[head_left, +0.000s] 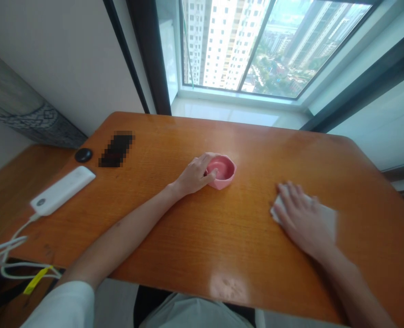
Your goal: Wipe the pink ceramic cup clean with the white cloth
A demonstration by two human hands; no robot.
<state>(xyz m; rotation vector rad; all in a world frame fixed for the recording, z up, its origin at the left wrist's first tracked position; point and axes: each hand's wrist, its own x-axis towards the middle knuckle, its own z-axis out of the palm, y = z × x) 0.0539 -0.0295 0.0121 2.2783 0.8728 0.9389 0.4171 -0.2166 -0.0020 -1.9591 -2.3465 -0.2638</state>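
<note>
A small pink bowl with a faceted outer wall stands upright near the middle of the wooden table. My left hand grips its left side, thumb over the near rim and fingers round the far side. Over on the right, my right hand lies flat with fingers stretched out, pressing a white cloth or tissue against the tabletop. That hand is slightly blurred. No grip on the white sheet shows; it is under the palm and fingers.
At the left stand a white power strip with a white cable, a round black object and a pixelated dark object. A yellow tag hangs by the near left edge. Behind the table is a window.
</note>
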